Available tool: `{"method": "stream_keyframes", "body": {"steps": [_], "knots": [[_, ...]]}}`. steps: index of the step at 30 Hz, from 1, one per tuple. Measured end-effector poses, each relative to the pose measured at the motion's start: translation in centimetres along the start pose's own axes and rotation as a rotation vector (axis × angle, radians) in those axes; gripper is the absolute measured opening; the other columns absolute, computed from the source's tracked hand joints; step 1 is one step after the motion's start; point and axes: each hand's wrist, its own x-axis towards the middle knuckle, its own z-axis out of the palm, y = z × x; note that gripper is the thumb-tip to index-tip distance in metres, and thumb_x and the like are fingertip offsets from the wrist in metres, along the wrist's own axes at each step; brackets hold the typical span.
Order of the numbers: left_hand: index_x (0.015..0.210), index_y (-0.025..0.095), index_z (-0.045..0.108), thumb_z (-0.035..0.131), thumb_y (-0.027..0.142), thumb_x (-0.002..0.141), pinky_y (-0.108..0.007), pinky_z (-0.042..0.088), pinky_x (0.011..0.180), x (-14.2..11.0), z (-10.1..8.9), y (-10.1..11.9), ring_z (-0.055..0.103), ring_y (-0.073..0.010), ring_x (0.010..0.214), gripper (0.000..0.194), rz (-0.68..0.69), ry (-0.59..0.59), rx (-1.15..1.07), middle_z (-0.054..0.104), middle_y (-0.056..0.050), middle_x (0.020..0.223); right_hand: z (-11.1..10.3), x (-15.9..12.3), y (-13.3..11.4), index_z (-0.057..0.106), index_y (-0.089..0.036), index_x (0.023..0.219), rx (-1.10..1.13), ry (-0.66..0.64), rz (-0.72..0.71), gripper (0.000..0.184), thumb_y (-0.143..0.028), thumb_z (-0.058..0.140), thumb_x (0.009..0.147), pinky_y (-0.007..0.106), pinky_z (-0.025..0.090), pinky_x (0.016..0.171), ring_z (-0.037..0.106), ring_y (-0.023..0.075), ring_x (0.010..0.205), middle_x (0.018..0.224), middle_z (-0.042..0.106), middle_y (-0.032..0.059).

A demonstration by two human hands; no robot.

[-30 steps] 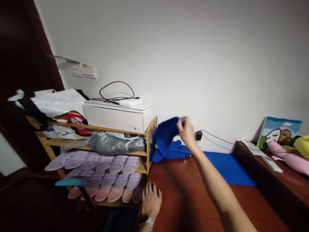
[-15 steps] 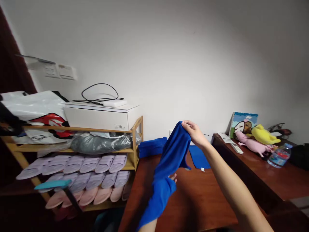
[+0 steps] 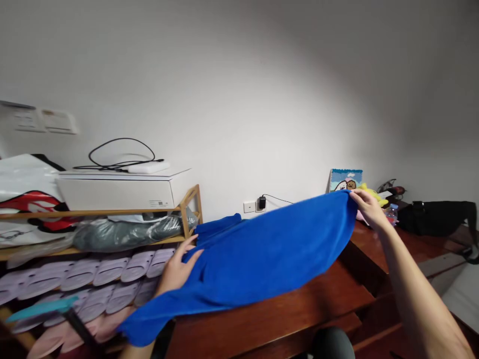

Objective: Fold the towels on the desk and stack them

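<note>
A blue cloth (image 3: 277,249) is stretched in a slant above the table. At its upper right corner my right hand (image 3: 366,207) is closed, pinching the edge between thumb and fingers. My left hand (image 3: 179,267) is at the left end of the cloth, thumb and fingers apart, close against the fabric. Part of the cloth drapes over my left forearm, hiding it. Another blue cloth (image 3: 219,224) lies behind, near the wall, partly covered by the stretched one.
To the left stands a wooden rack (image 3: 190,202) with a white box (image 3: 119,192) and rows of slippers (image 3: 108,271). A plug (image 3: 262,202) sits in the wall socket. Right, a raised brown surface (image 3: 368,244) bears a black bag (image 3: 430,218) and a bottle (image 3: 392,213). The brown table (image 3: 239,329) is below.
My right hand has moved right with the cloth's corner, and the cloth has spread out wide. My left hand has come out from under the cloth and moved left. The view has shifted right.
</note>
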Motion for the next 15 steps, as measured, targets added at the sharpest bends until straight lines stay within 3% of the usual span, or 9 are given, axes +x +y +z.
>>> {"method": "stream_keyframes", "body": {"steps": [4, 8, 10, 15], "knots": [[0.096, 0.024, 0.079, 0.069, 0.086, 0.072, -0.04, 0.06, 0.103, 2.2, -5.1, 2.9, 0.076, -0.0289, 0.106, 0.067, 0.035, -0.041, -0.112, 0.083, -0.008, 0.107, -1.5, -3.4, 1.8, 0.067, -0.022, 0.099, -0.045, 0.21, -0.119, 0.06, -0.079, 0.072, 0.082, 0.03, 0.052, 0.069, 0.061, 0.0174, 0.076, 0.085, 0.066, -0.0001], [0.091, 0.027, 0.078, 0.07, 0.087, 0.068, -0.037, 0.062, 0.095, 2.3, -8.4, 5.9, 0.077, -0.028, 0.099, 0.065, 0.05, -0.081, -0.054, 0.084, -0.005, 0.101, -1.8, -6.5, 0.6, 0.068, -0.021, 0.103, -0.153, 0.502, -0.265, 0.056, -0.075, 0.065, 0.091, 0.035, 0.055, 0.081, 0.066, 0.0206, 0.086, 0.094, 0.069, 0.0045], [0.089, 0.03, 0.077, 0.067, 0.087, 0.07, -0.038, 0.062, 0.099, 2.1, -9.6, 7.1, 0.076, -0.0277, 0.098, 0.061, 0.058, -0.035, -0.002, 0.083, -0.002, 0.099, -2.2, -7.6, -0.2, 0.069, -0.02, 0.105, -0.204, 0.588, -0.312, 0.053, -0.072, 0.063, 0.095, 0.037, 0.055, 0.086, 0.067, 0.0213, 0.089, 0.097, 0.07, 0.006], [0.091, 0.038, 0.073, 0.055, 0.08, 0.082, -0.04, 0.059, 0.102, 1.6, -11.6, 8.6, 0.074, -0.0261, 0.093, 0.047, 0.094, 0.163, 0.194, 0.082, 0.004, 0.1, -3.5, -9.4, -0.3, 0.07, -0.019, 0.113, -0.323, 0.661, -0.299, 0.052, -0.067, 0.054, 0.103, 0.041, 0.055, 0.092, 0.069, 0.0235, 0.096, 0.108, 0.073, 0.0105]]}}
